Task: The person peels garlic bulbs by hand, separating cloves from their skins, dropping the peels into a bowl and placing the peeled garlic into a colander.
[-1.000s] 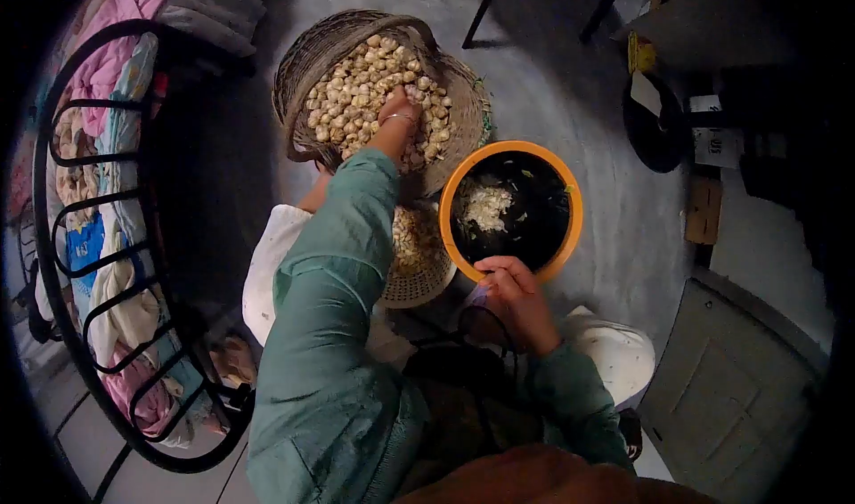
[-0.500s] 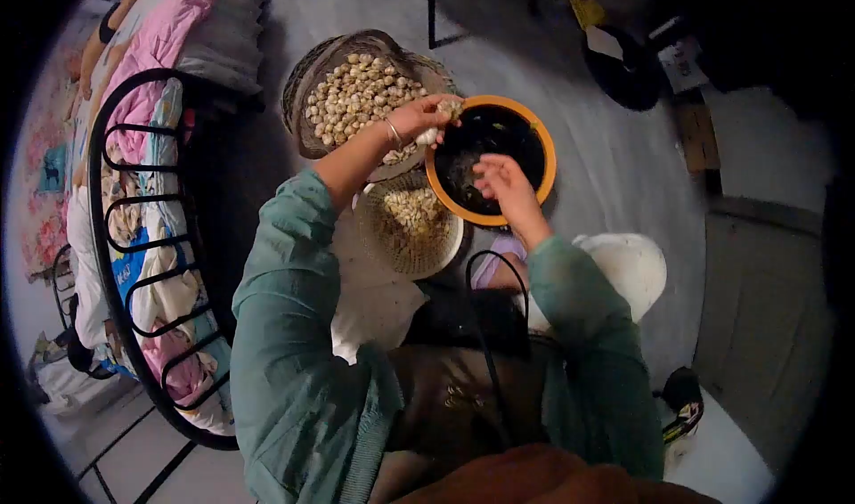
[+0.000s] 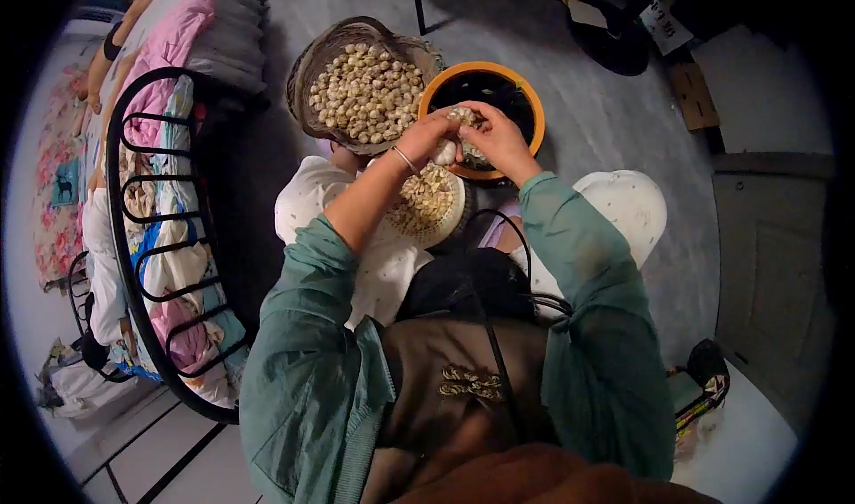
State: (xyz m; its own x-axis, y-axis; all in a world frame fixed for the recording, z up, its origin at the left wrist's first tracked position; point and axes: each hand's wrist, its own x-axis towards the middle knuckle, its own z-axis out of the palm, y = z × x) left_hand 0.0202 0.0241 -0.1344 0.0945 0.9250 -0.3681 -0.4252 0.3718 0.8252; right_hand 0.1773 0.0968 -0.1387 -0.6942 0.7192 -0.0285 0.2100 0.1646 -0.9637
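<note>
My left hand [image 3: 426, 141], with a bracelet at the wrist, is closed on garlic bulbs; one pale bulb [image 3: 444, 153] shows below its fingers. My right hand [image 3: 500, 139] meets it, its fingers pinched on another bulb [image 3: 461, 115] between the two hands. Both are over the near left rim of an orange-rimmed bucket [image 3: 538, 103] with a dark inside. Left of the bucket, a wicker basket [image 3: 307, 72] holds many whole bulbs [image 3: 367, 93]. Below my hands, a pale perforated basket [image 3: 457, 215] holds loose cloves [image 3: 422, 199].
A black metal bed frame [image 3: 120, 192] with piled bedding stands at the left; another person's arm and legs [image 3: 105, 59] show on a bed behind. Dark table legs [image 3: 417, 1] are at the top. A cardboard box [image 3: 693, 96] and a grey door [image 3: 775, 255] are at the right.
My left hand has come out of the wicker basket with garlic and moved over to the bucket. My right hand has risen from the bucket's near side and now touches the garlic too.
</note>
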